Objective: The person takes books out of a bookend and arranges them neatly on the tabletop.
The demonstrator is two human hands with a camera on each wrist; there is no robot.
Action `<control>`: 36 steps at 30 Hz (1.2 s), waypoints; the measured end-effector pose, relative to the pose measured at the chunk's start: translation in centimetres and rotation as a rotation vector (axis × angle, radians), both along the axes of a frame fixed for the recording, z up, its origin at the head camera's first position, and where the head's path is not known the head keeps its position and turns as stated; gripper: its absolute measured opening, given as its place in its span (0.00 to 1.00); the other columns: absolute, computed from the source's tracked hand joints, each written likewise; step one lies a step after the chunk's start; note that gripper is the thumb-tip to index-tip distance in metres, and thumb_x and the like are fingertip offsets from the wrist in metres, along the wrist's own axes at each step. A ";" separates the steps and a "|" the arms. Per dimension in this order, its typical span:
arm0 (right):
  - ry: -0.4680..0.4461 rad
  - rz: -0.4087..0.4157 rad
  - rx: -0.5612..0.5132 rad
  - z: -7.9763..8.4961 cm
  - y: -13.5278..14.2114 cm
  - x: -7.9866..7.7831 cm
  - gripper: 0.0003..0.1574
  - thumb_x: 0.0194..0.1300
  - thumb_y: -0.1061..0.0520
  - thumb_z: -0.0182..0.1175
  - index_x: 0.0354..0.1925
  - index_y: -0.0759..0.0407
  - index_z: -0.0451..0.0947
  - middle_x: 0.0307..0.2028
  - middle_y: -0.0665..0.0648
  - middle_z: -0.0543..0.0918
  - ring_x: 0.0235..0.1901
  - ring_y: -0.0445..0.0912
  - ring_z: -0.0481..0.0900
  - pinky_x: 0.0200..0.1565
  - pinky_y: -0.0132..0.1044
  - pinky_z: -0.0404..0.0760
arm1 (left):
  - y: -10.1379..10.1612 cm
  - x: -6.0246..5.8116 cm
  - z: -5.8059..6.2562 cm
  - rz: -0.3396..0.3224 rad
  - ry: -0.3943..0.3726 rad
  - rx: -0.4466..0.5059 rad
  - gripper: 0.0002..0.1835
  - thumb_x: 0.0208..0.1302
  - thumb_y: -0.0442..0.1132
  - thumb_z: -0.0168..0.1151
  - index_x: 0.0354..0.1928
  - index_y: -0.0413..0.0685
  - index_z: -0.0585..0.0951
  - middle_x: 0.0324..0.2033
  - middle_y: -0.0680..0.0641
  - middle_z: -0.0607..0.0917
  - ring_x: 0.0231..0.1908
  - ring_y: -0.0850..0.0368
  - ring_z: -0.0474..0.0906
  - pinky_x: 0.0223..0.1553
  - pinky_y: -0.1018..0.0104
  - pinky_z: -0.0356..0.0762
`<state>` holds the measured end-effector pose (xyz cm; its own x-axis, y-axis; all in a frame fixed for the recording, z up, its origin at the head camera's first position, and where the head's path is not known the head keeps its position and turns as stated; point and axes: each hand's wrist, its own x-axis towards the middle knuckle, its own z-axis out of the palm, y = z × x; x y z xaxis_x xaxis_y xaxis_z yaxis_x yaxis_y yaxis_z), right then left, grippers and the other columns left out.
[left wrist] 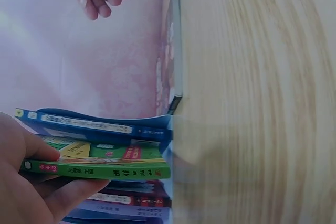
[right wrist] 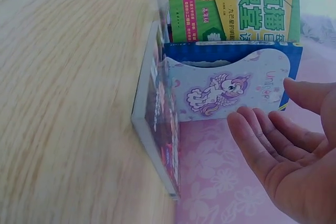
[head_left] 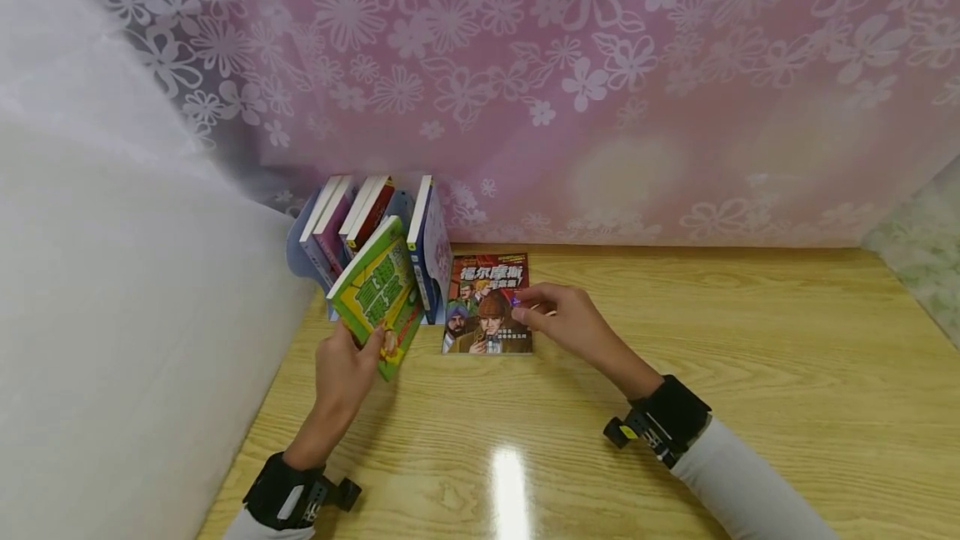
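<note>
My left hand (head_left: pixel 341 369) pinches a green and yellow book (head_left: pixel 384 286) between thumb and fingers. The book leans toward me, partly among the books of a pale blue book rack; its green spine (left wrist: pixel 105 169) shows in the left wrist view. To its right a blue book (right wrist: pixel 184 51) stands upright against the rack's unicorn-printed end (right wrist: pixel 226 90). Over the right edge of a comic-style detective book (head_left: pixel 483 323) hovers my right hand (head_left: pixel 570 323), fingers relaxed and holding nothing. That book lies flat, cover up, beside the rack.
Several more books (head_left: pixel 352 211) stand at the left of the rack (head_left: pixel 298 248). Behind the wooden table (head_left: pixel 720 357) hangs a pink flowered curtain (head_left: pixel 675 148). A white draped surface (head_left: pixel 135 298) borders the left side.
</note>
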<state>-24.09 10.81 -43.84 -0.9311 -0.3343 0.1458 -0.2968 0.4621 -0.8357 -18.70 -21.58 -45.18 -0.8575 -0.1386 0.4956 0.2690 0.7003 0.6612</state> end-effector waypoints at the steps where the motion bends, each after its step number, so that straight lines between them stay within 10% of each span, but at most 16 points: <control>1: 0.000 -0.003 0.000 0.1 0.0 0.1 0.21 0.61 0.39 0.63 0.49 0.43 0.79 0.43 0.47 0.82 0.38 0.42 0.79 0.34 0.39 0.81 | 0.0 0.2 0.2 0.001 0.003 -0.001 0.21 0.61 0.35 0.64 0.55 0.39 0.73 0.35 0.36 0.86 0.21 0.56 0.81 0.12 0.67 0.73; 18: 0.023 0.057 -0.029 1.6 -0.1 1.0 0.23 0.58 0.38 0.65 0.49 0.43 0.78 0.40 0.46 0.82 0.38 0.41 0.79 0.37 0.38 0.81 | -0.4 4.0 3.0 -0.007 0.033 -0.025 0.23 0.61 0.34 0.64 0.57 0.38 0.71 0.37 0.35 0.85 0.26 0.52 0.83 0.16 0.69 0.77; 36: 0.085 0.147 -0.089 2.5 -0.7 1.8 0.34 0.54 0.40 0.69 0.57 0.45 0.72 0.46 0.47 0.80 0.45 0.50 0.79 0.48 0.46 0.79 | 2.1 6.1 5.3 -0.214 -0.056 0.108 0.24 0.60 0.31 0.64 0.58 0.45 0.71 0.41 0.38 0.85 0.32 0.57 0.84 0.20 0.68 0.80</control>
